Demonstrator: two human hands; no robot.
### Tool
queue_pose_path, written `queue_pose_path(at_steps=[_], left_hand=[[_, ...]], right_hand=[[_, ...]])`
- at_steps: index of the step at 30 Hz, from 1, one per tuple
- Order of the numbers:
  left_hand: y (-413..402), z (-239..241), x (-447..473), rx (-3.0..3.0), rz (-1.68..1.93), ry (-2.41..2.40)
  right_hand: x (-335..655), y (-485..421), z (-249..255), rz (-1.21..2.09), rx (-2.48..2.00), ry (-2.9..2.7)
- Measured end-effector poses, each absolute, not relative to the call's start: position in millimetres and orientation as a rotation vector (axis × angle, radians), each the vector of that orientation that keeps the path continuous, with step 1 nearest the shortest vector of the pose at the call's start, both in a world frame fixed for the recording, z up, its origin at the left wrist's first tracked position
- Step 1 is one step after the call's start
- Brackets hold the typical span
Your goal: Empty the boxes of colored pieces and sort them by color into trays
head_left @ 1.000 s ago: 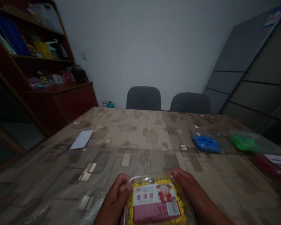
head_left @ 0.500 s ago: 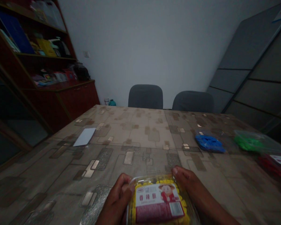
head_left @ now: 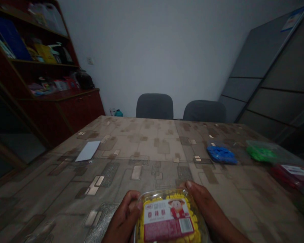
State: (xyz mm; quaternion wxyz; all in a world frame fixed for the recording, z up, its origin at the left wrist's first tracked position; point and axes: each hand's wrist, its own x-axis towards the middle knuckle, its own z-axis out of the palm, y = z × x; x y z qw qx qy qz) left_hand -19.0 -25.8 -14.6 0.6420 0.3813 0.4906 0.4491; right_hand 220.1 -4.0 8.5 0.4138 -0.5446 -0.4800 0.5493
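Observation:
Between my two hands is a clear plastic box (head_left: pixel 167 216) filled with yellow pieces, with a white and maroon label on its lid showing a cartoon figure and a barcode. My left hand (head_left: pixel 124 216) grips its left side, thumb along the edge. On the opposite side my right hand (head_left: pixel 205 206) holds it near the far right corner. The near end of the box runs out of the bottom of the view. I cannot tell whether it touches the table (head_left: pixel 152 152).
At the right lie a bag of blue pieces (head_left: pixel 221 154), a clear box with green pieces (head_left: pixel 260 154) and a labelled box with red contents (head_left: pixel 294 175). A white card (head_left: pixel 88 151) rests at the left. Two grey chairs (head_left: pixel 154 106) stand beyond the far edge.
The view has swung slightly to the right, so the table's things sit further left. Both hands keep their hold on the yellow-filled box, which sits slightly lower in view.

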Motion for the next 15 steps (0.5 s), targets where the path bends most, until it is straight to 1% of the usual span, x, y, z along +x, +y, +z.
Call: queue_pose_path(at_steps=[5, 8, 11, 15], left_hand=[[-28.8, -8.4, -22.1, 0.842, 1.015, 1.129], [-30.5, -6.0, -23.1, 0.915, 0.973, 1.161], [-30.7, -4.2, -23.0, 1.005, 0.911, 1.193], [-29.1, -1.0, -23.7, 1.103, 0.933, 1.26]], right_hand=[[235.1, -35.5, 15.8, 1.487, -1.355, -1.186], [239.7, -56.7, 5.2, 1.559, -1.365, -1.209], [237.9, -68.1, -8.0, 1.63, -1.243, -1.136], [232.8, -68.4, -16.1, 1.65, -1.151, -1.132]])
